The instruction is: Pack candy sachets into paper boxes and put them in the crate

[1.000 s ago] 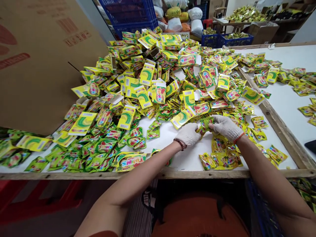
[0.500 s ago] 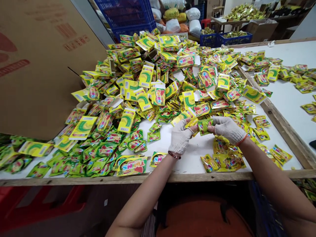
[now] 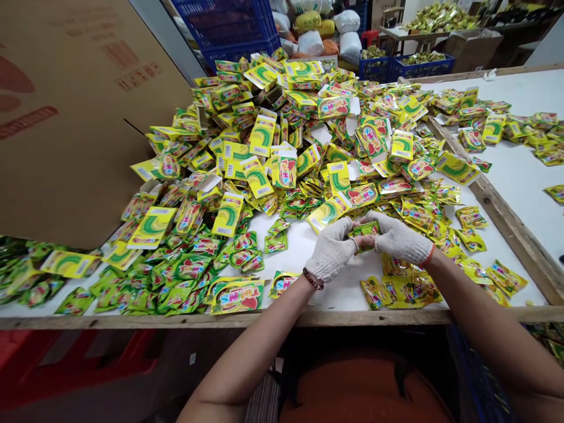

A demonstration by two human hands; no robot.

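Note:
My left hand (image 3: 330, 249) and my right hand (image 3: 399, 238) wear white knit gloves and meet over the table. Between their fingertips they pinch a small green and yellow foil sachet (image 3: 365, 232), partly covered by the gloves. Just beyond my fingers, a vast heap of yellow printed cards and foil sachets (image 3: 264, 147) spreads across the white tabletop (image 3: 348, 296). A loose group of yellow sachets (image 3: 400, 291) lies below my right hand. A large printed wrapper (image 3: 237, 296) lies to the lower left of my left hand.
A big cardboard sheet (image 3: 74, 117) leans over the table's left side. A raised wooden rail (image 3: 282, 318) runs along the near edge, and another (image 3: 506, 223) crosses at right. Blue crates (image 3: 224, 29) and white sacks (image 3: 348, 29) stand beyond.
My left hand has come in from the lower left, and both hands now close around the sachet. The view has shifted slightly.

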